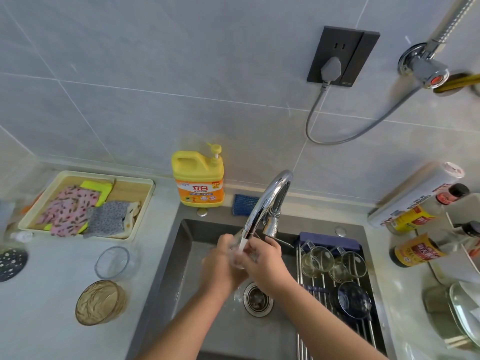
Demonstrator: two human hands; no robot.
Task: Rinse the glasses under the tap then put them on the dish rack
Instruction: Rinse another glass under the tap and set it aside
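Clear glass [237, 257] sits over the grey sink [187, 237], right under the spout of the curved chrome tap [270, 198], with water running onto it. Both hands are closed round it: the left hand [220, 265] curls its fingers about the near side, and the right hand [265, 263] grips it from the other side.

At the far left of the pale surface [59, 294] a cream rectangular tray [104, 175] holds a heap of cloths: pink patterned, yellow and grey patterned. In front of it stand a clear glass bowl [111, 262] and, nearer still, an amber crinkle-textured glass bowl [100, 302], well apart from the sink. I cannot tell whether either holds anything.

A yellow pump bottle of detergent [197, 183] stands against the wall behind the sink's left corner, with a blue cloth [244, 205] just beside the tap base.

Across the sink's right part lies a steel roll-up dish rack [302, 333]. It carries two yellowish clear glasses [318, 258] side by side and a dark bluish glass [354, 300] in front of them.

Sauce bottles [415, 252] crowd the surface at the far right.
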